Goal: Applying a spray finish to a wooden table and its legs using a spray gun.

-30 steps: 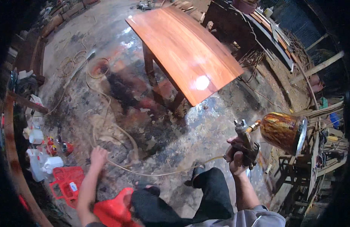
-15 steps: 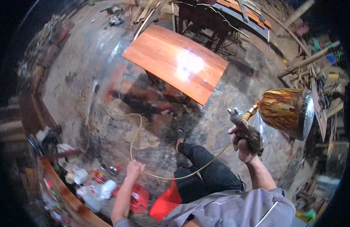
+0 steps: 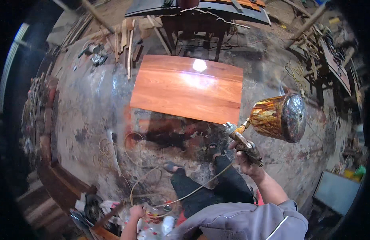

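My right hand (image 3: pixel 244 163) is closed round the handle of a spray gun (image 3: pixel 249 148), which is held tilted with its nozzle toward the left. The gun's paint cup (image 3: pixel 269 117), streaked brown and amber with a shiny metal end, sticks out to the right. A thin yellowish air hose (image 3: pixel 205 185) runs from the gun across my legs to my left hand (image 3: pixel 137 211), whose fingers are wrapped round it at lower left. Ahead lies a glossy reddish-brown wooden board (image 3: pixel 181 92), raised off the floor. The nozzle appears close to its near right corner; the true gap is unclear.
Loops of hose (image 3: pixel 107 154) lie on the stained floor at left. Bottles and containers (image 3: pixel 168 225) crowd beside my left hand. Behind the board stands a dark table (image 3: pixel 193 20). Wood strips (image 3: pixel 124 42) lie at far left, and a pale box (image 3: pixel 338 193) stands at right.
My view has turned, so the board now sits squarer and lower in the picture. The spray gun has come nearer to the board's right corner. Both hands keep their grips.
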Tool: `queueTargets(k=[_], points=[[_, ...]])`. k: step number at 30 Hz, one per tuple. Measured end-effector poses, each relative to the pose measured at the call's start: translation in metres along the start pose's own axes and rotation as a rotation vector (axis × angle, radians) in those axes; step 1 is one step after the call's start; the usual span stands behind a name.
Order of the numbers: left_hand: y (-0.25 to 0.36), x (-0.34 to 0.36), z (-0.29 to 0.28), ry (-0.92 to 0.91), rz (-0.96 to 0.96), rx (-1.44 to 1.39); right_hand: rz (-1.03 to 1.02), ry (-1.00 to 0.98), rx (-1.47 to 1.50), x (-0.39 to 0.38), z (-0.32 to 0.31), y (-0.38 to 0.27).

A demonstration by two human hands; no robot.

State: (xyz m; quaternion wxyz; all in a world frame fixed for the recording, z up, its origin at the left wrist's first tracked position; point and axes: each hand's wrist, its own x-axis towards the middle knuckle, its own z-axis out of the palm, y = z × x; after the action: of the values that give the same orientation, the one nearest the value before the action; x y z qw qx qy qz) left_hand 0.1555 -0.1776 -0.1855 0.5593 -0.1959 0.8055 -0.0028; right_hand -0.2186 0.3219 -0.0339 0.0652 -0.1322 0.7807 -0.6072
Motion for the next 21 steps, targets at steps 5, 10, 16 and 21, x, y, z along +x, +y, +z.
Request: queueTargets(k=[5, 10, 16, 21], points=[[-0.179, 0.074, -0.031, -0.21, 0.091, 0.236, 0.264, 0.36, 0.118, -0.033, 0.102, 0.006], [-0.29, 0.192, -0.129, -0.148, 0.053, 0.43, 0.348, 0.605, 0.106, -0.074, 0.21, 0.003], [-0.26, 0.226, -0.225, 0.175, -0.01, 0.524, 0.255, 0.941, 0.352, -0.123, 0.256, 0.032], [-0.181, 0.326, -0.259, 0.34, 0.304, 0.59, 0.218, 1.0, 0.226, -0.161, 0.264, 0.153]])
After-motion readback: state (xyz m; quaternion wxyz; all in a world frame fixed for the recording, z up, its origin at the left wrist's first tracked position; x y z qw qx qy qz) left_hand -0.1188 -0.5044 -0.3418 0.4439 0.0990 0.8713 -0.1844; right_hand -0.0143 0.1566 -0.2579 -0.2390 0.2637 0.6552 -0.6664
